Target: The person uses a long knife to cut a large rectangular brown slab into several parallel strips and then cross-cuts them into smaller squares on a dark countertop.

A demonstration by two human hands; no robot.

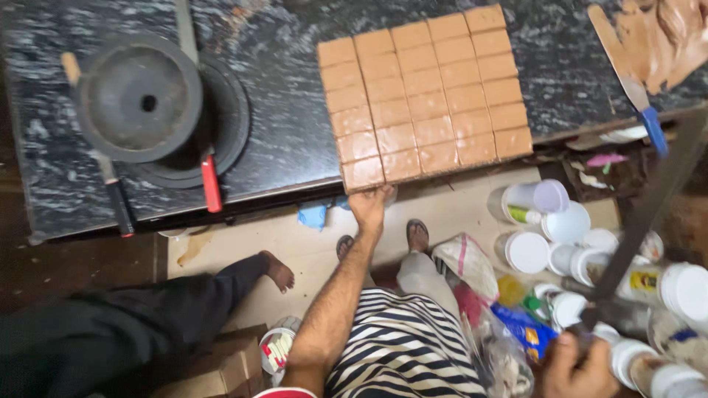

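Note:
A brown slab of sweet (428, 92), scored into many small squares, lies on the black marble counter (287, 140) and overhangs its near edge. My left hand (371, 206) reaches up and touches the slab's near-left corner piece from below the edge. My right hand (574, 368), low at the right, is closed on the handle of a long dark knife (634, 236) whose blade slants up to the right, away from the slab.
Two stacked dark pans (144, 99) with a red handle (211, 183) sit on the counter's left. A blue-handled scraper (634, 88) lies by brown paste (664, 37). White jars and lids (568, 221) crowd the floor. Another person's leg and bare foot (279, 271) lie at left.

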